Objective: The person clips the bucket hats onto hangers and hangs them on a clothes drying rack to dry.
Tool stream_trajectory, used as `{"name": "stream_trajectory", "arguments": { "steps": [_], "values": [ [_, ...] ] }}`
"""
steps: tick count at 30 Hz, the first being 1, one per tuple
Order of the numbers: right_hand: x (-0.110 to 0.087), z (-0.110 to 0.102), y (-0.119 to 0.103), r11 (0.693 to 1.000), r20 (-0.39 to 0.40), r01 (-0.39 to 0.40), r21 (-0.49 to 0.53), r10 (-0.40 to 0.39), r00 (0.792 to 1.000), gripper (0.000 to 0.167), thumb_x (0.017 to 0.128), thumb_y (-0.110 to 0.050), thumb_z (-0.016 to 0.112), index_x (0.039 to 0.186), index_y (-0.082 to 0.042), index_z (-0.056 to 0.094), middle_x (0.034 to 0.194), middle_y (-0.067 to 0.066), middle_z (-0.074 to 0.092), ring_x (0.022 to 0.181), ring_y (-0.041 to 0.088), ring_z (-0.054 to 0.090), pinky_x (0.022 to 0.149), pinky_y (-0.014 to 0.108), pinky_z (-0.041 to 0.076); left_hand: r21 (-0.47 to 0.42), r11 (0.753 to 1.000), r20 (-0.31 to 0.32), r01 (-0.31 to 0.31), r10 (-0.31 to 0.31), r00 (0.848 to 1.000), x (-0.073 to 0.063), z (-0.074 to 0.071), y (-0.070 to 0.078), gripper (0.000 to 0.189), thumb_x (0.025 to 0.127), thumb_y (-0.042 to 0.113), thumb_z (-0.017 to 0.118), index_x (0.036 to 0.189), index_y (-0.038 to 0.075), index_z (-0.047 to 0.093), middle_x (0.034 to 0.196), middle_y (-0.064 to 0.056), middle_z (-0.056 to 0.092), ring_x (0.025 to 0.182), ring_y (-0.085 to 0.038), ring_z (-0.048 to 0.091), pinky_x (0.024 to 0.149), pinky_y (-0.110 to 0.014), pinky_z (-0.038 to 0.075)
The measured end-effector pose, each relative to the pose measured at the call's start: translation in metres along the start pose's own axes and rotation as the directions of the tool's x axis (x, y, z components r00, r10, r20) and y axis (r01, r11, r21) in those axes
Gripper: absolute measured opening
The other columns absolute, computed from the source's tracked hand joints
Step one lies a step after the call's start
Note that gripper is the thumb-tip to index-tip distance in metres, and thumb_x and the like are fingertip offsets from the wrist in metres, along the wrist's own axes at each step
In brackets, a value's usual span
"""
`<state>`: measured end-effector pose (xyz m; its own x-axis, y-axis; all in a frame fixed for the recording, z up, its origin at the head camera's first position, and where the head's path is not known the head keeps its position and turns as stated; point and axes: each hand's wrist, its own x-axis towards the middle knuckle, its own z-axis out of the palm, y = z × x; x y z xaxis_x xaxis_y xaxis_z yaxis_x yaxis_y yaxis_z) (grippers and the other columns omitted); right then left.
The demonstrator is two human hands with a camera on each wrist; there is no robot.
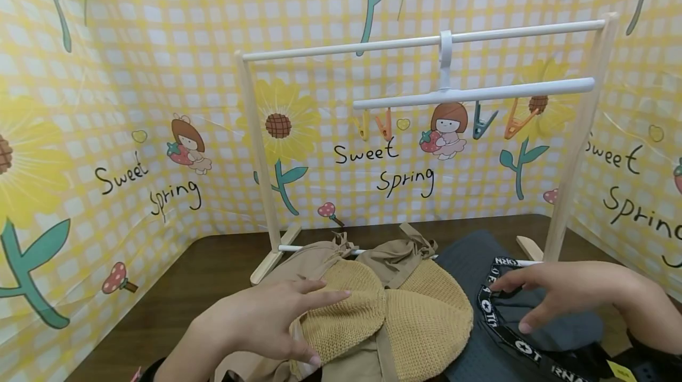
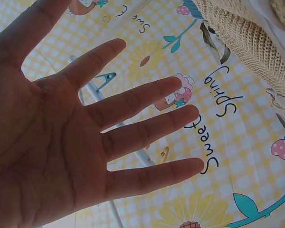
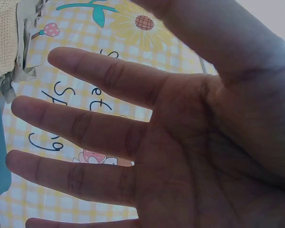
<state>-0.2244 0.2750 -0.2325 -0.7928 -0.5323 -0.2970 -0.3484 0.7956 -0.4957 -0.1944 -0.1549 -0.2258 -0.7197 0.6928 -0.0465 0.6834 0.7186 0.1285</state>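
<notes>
A tan garment [image 1: 426, 326] with two rounded knitted panels and plain tied fabric ends lies at the middle front of the table. My left hand [image 1: 261, 320] hovers over its left side, fingers straight and spread. To its right lies a dark grey cloth item [image 1: 469, 260] with a black band [image 1: 489, 308] printed with white letters and stars. Above this band is my right hand [image 1: 572, 290], fingers extended and thumb apart. Both wrist views show a bare palm; knitted fabric [image 2: 247, 47] appears beyond the left fingers.
A wooden rack [image 1: 572, 151] with a white top rail stands behind the clothes. From the rail hangs a white hanger [image 1: 474, 93] with several coloured clips, one of them teal [image 1: 482, 120]. A yellow checked cloth [image 1: 176, 26] surrounds the dark brown table [image 1: 144, 311].
</notes>
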Motion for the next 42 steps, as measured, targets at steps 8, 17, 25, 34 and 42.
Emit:
{"name": "stream_trajectory", "arguments": {
  "steps": [8,17,25,34,42],
  "values": [
    [0.0,-0.001,0.004,1.0,0.004,0.008,0.008,-0.008,1.0,0.059,0.082,-0.024,0.07,0.134,-0.008,0.047,0.135,0.018,0.048,0.121,0.044,0.046,0.088,0.046,0.047,-0.017,1.0,0.014,0.0,0.0,1.0,0.001,-0.001,0.0,0.079,0.074,0.059,0.066,0.142,0.044,0.03,0.147,-0.007,0.039,0.135,-0.03,0.038,0.096,-0.051,0.043],
    [0.0,-0.004,0.01,0.999,0.015,-0.022,0.035,0.022,1.0,0.06,0.083,-0.022,0.07,0.135,-0.006,0.046,0.134,0.024,0.048,0.119,0.051,0.044,0.09,0.06,0.041,-0.006,1.0,0.006,-0.01,0.01,1.0,0.0,-0.001,0.0,0.079,0.074,0.059,0.066,0.142,0.043,0.03,0.147,-0.007,0.039,0.135,-0.03,0.038,0.094,-0.051,0.044],
    [0.0,-0.005,0.014,0.998,0.021,-0.027,0.048,0.026,0.999,0.059,0.084,-0.022,0.069,0.136,-0.005,0.045,0.133,0.022,0.049,0.121,0.05,0.043,0.089,0.059,0.042,0.004,1.0,0.009,-0.012,0.012,1.0,0.0,-0.002,0.0,0.078,0.075,0.059,0.065,0.143,0.043,0.03,0.147,-0.008,0.039,0.134,-0.031,0.039,0.094,-0.051,0.045],
    [0.0,-0.004,0.016,0.999,0.007,-0.029,0.039,0.028,1.0,0.058,0.083,-0.022,0.07,0.134,-0.006,0.047,0.133,0.022,0.049,0.12,0.048,0.045,0.088,0.058,0.043,-0.017,1.0,0.022,0.001,0.0,1.0,0.0,-0.003,-0.001,0.078,0.075,0.058,0.065,0.143,0.044,0.029,0.148,-0.007,0.037,0.136,-0.03,0.037,0.095,-0.051,0.044],
    [-0.001,-0.006,0.02,0.998,0.02,-0.029,0.047,0.028,0.999,0.059,0.084,-0.022,0.068,0.135,-0.003,0.045,0.133,0.025,0.048,0.12,0.051,0.043,0.088,0.06,0.042,-0.002,1.0,0.002,-0.002,0.002,1.0,-0.002,-0.003,0.0,0.077,0.076,0.058,0.065,0.143,0.043,0.029,0.147,-0.007,0.039,0.135,-0.029,0.038,0.095,-0.05,0.044]
  ]
}}
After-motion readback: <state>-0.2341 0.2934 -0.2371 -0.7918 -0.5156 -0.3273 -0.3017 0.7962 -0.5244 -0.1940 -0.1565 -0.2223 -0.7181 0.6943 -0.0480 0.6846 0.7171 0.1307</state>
